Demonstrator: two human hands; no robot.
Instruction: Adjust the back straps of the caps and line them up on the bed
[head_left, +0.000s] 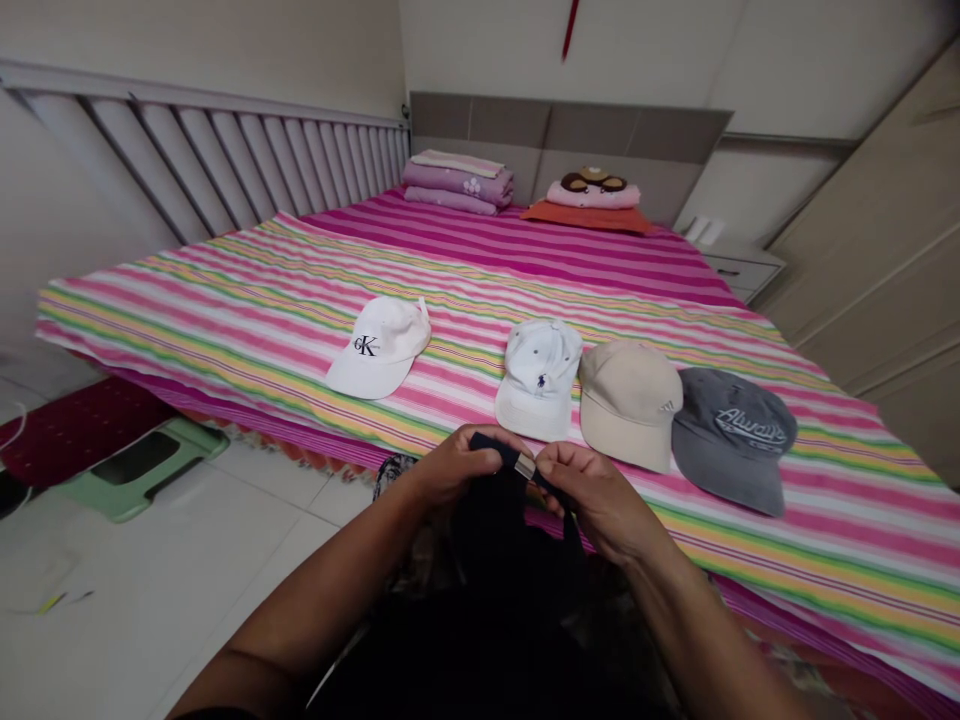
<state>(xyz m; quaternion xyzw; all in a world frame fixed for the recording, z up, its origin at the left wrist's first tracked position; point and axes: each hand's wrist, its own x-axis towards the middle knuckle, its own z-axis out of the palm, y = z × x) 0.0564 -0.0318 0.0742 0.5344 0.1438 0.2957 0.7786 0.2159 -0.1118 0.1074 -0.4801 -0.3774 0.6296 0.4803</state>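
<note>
Both hands hold a dark cap (491,530) in front of my body, by its back strap (499,450) with a small metal buckle (525,466). My left hand (461,465) pinches the strap left of the buckle between thumb and fingers. Just right of the buckle, my right hand (592,490) grips the strap's other part. The rest of the cap hangs below and blends into dark clothing. On the bed beyond lie a white cap (390,345) with "CK" lettering, a pale cap (540,375) with a small dark emblem, a beige cap (630,400) and a grey cap (731,435).
A striped sheet (247,290) covers the bed. Folded purple bedding (457,185) and a pink-and-orange stack (592,200) lie by the headboard (510,125). A green stool (150,465) stands on the tiled floor at left, below a white railing (225,160). A nightstand (739,268) is at right.
</note>
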